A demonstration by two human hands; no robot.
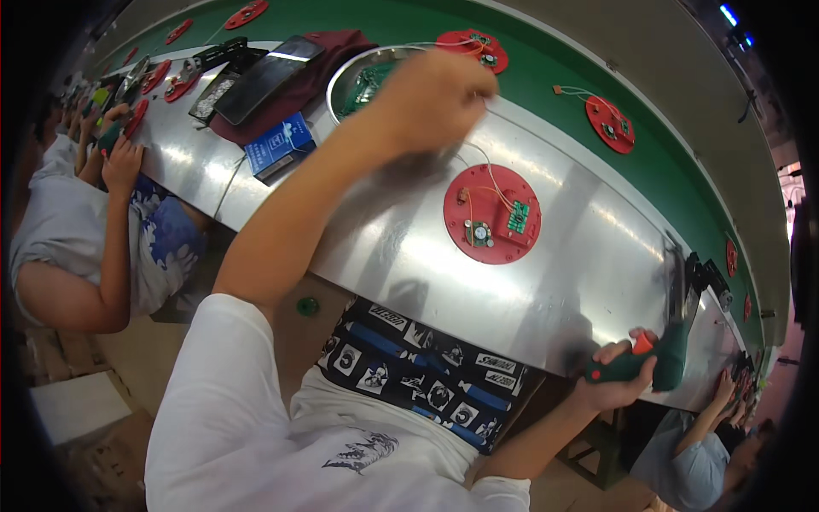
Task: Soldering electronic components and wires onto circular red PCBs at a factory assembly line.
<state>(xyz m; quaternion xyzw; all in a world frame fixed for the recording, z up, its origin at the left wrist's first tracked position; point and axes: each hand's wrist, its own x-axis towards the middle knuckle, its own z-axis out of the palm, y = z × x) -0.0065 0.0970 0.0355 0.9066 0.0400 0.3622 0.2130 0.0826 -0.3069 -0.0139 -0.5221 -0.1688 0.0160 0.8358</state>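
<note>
My left hand [426, 98] is stretched out over the steel bench, fingers pinched on a thin white wire [479, 158] that runs down to a red round disc [492, 213]. The disc lies flat on the bench and carries a small green circuit board and a round metal part. My right hand [616, 375] sits at the bench's near edge, wrapped around the grip of a green electric screwdriver [655, 357] with an orange trigger, its dark barrel pointing up.
A steel bowl [363, 72] with green boards stands behind my left hand. Beside it lie a dark red cloth, a phone [266, 77] and a blue box [280, 147]. More red discs [610, 125] ride the green conveyor belt. Other people work at both sides.
</note>
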